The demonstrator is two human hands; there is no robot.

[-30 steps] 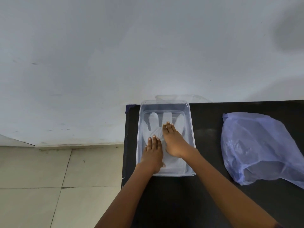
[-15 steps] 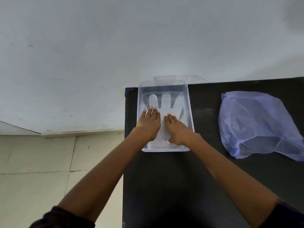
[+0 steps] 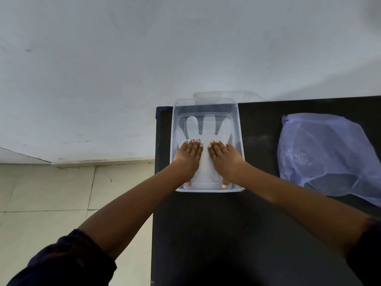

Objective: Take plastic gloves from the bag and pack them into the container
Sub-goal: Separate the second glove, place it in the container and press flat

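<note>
A clear plastic container (image 3: 240, 129) stands at the far left corner of the black table (image 3: 247, 234). A translucent plastic glove (image 3: 206, 131) lies flat inside it, fingers pointing away from me. My left hand (image 3: 188, 156) and my right hand (image 3: 225, 159) lie side by side, palms down, pressing on the glove's lower half. Their fingers are stretched out flat and neither hand grips anything. A crumpled pale blue plastic bag (image 3: 327, 155) lies on the table to the right of the container.
A clear lid (image 3: 222, 96) rests behind the container against the white wall. The table's left edge runs just beside the container, with a tiled floor (image 3: 61, 199) below it.
Both hands have spread apart and level with each other on the glove; the left one slid forward, the right one drew back. The view has tilted downward.
</note>
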